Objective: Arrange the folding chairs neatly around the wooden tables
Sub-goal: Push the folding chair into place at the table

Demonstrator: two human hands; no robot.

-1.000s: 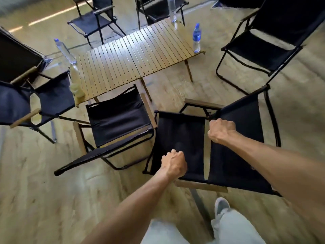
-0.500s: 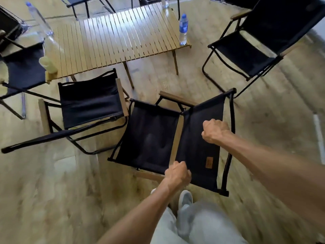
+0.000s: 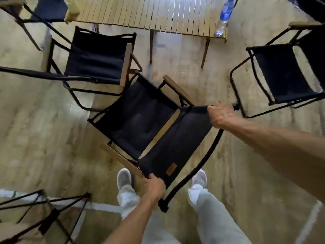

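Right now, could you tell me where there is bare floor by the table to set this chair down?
Bare floor lies between the held chair and the right chair, in front of the table legs, and wide open at the left of the view. It is crowded where the held chair's corner nearly meets the left chair. Left hand and right hand grip the backrest.

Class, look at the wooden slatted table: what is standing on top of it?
On the wooden slatted table, a water bottle stands at its right corner and something yellow sits at its left end. The far part is cut off.
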